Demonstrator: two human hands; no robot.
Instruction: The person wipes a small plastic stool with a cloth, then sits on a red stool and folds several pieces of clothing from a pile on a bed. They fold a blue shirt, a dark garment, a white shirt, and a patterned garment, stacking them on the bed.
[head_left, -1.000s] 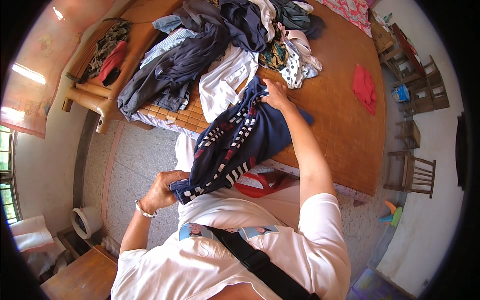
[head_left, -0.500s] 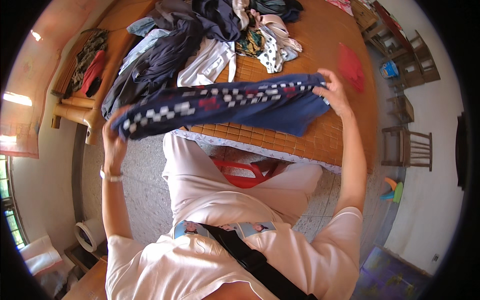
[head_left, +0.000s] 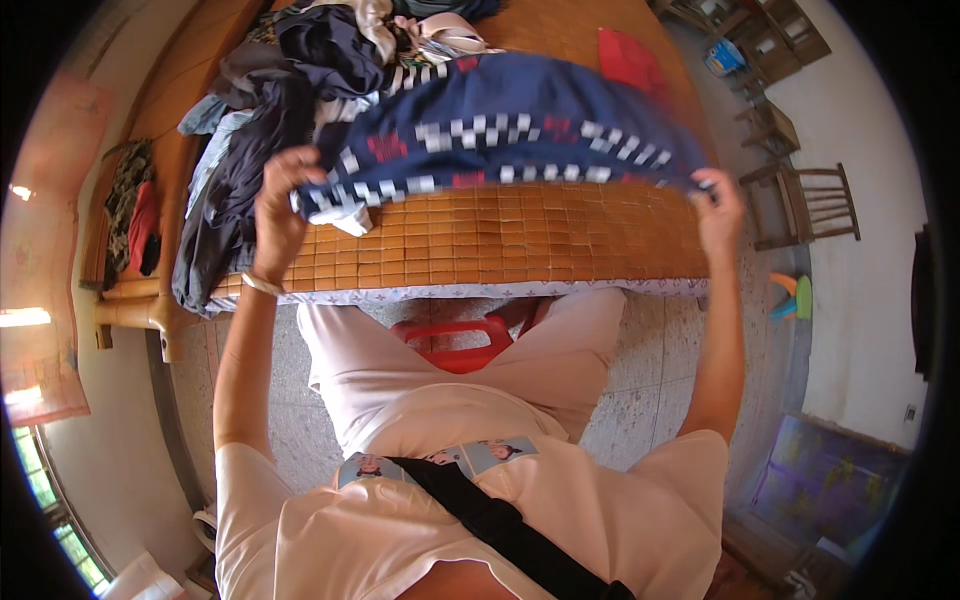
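Note:
A navy garment (head_left: pixel 510 98) with white checkered bands and red patches is stretched in the air over the woven bed mat (head_left: pixel 500 240). Whether it is trousers or another piece of clothing, I cannot tell. My left hand (head_left: pixel 283 205) grips its left end, with a bracelet on the wrist. At the opposite end, my right hand (head_left: pixel 720 215) pinches a corner between thumb and fingers. The cloth arches upward between them, its right side blurred. Part of a heap of dark clothes (head_left: pixel 265 140) lies behind and left of it, and a bit of white cloth (head_left: pixel 347 219) shows underneath.
A red cloth (head_left: pixel 630 62) lies on the bed's far right. Camouflage cloth (head_left: pixel 128 195) and a red piece (head_left: pixel 143 225) rest on a wooden frame at left. A red plastic stool (head_left: pixel 455 345) shows between my legs. Wooden chairs (head_left: pixel 810 205) line the right wall.
Both hands have moved to spread the navy garment wider, the right one outward and lower. The cloth has billowed up and away, showing more checkered bands. My view has shifted somewhat.

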